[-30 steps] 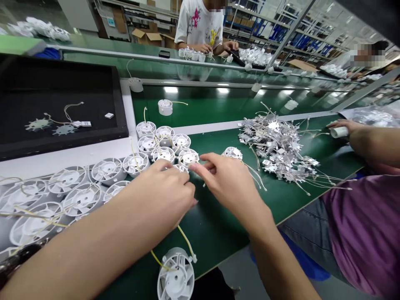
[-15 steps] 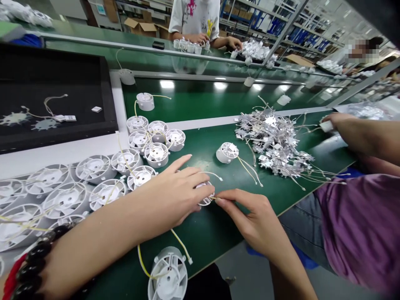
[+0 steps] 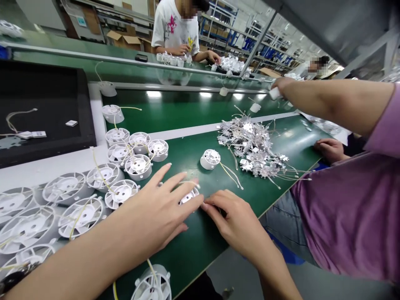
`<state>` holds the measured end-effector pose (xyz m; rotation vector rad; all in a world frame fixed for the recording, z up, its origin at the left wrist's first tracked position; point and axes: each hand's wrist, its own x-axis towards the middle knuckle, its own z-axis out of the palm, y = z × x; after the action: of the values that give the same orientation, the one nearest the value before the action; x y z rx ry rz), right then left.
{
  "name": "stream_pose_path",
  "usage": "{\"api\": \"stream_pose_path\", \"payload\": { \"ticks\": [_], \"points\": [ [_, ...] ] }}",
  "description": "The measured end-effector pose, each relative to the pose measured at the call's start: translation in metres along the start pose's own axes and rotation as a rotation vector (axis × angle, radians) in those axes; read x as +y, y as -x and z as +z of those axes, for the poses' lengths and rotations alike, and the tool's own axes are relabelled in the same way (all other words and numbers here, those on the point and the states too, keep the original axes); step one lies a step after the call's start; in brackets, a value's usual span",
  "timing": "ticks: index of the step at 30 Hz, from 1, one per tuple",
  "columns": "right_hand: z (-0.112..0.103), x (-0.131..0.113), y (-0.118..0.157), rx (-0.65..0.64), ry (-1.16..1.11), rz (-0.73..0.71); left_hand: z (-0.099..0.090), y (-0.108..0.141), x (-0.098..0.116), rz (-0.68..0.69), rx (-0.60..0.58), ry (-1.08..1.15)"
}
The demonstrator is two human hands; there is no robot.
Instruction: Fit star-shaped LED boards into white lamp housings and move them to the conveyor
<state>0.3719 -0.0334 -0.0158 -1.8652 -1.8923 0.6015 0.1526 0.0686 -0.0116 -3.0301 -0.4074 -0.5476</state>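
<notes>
My left hand (image 3: 162, 204) lies with spread fingers over a white plastic spoked housing (image 3: 189, 196), most of which it hides. My right hand (image 3: 234, 221) is close against that housing's right side, fingertips together; a thin wire may lie between them, but it is too small to tell. Further white housings (image 3: 138, 166) stand in a cluster left of my left hand. Another housing with trailing wires (image 3: 210, 159) sits ahead of my right hand, before a heap of star-shaped metal boards with wires (image 3: 250, 146).
The green workbench (image 3: 200, 246) carries everything; its near edge runs below my right hand. A black tray (image 3: 40, 112) lies at left. A co-worker in a purple sleeve (image 3: 381, 121) reaches across at right. Another person (image 3: 175, 33) works at the far bench.
My left hand's fingers have spread over the housing, and my right hand has closed in against it. The co-worker's arm has lifted and reached farther out. The whole view has shifted left.
</notes>
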Motion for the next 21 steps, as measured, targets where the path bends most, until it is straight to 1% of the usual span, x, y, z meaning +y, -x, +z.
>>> {"api": "stream_pose_path", "payload": {
  "ticks": [1,2,3,5,6,8,11,13,15,17,18,21],
  "points": [
    [-0.008,0.0,-0.002,0.035,0.027,-0.004,0.002,0.001,0.0,0.025,-0.008,0.024],
    [-0.018,0.001,-0.005,0.088,0.084,0.034,0.003,0.002,-0.001,0.041,-0.012,0.039],
    [-0.029,0.003,-0.011,0.151,0.172,0.111,0.004,0.003,-0.001,0.039,-0.011,0.044],
    [-0.052,0.012,-0.031,0.251,0.41,0.335,0.004,0.004,0.0,0.005,-0.02,0.037],
    [-0.061,0.017,-0.044,0.261,0.496,0.413,0.003,0.005,0.0,-0.007,-0.033,0.032],
    [-0.071,0.031,-0.071,0.211,0.583,0.487,0.0,0.006,0.001,-0.021,-0.065,0.026],
    [-0.067,0.048,-0.102,0.108,0.649,0.522,-0.008,0.007,-0.002,-0.026,-0.082,-0.021],
    [-0.06,0.054,-0.112,0.078,0.677,0.537,-0.016,0.008,-0.005,-0.044,-0.052,-0.094],
    [-0.056,0.056,-0.113,0.082,0.682,0.541,-0.025,0.009,-0.009,-0.072,-0.023,-0.162],
    [-0.06,0.053,-0.11,0.122,0.662,0.52,-0.037,0.01,-0.012,-0.098,-0.002,-0.218],
    [-0.065,0.05,-0.107,0.162,0.645,0.503,-0.043,0.01,-0.014,-0.106,0.008,-0.246],
    [-0.086,0.032,-0.096,0.343,0.581,0.433,-0.059,0.008,-0.02,-0.099,0.039,-0.313]
  ]
}}
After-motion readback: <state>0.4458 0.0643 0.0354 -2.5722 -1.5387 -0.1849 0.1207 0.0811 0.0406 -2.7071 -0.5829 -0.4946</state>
